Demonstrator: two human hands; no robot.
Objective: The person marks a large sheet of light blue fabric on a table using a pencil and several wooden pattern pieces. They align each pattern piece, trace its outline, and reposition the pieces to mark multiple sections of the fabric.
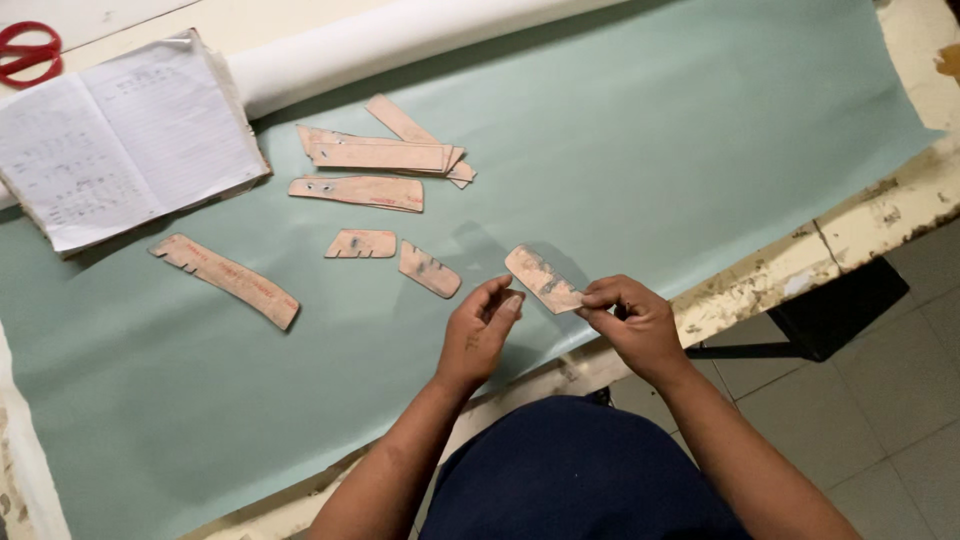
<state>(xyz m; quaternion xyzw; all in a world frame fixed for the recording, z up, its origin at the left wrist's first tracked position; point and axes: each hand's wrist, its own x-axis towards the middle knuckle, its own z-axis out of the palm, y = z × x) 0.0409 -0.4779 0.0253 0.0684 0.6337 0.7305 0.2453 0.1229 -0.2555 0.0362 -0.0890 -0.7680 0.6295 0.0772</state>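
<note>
Pinching a small cardboard piece (543, 279) at lower centre, right hand (632, 325) is gripping its end; left hand (480, 333) is hovering beside it, fingers loosely curled, over green sheet (650, 120).

On the sheet (650, 130) lie several templates: a stack (385, 150) farthest back, a long strip (227, 279) to the left, two short pieces (395, 256) between (apart from each other). A notebook (125, 140) sits behind-left, scissors (28, 50) beyond it.
</note>
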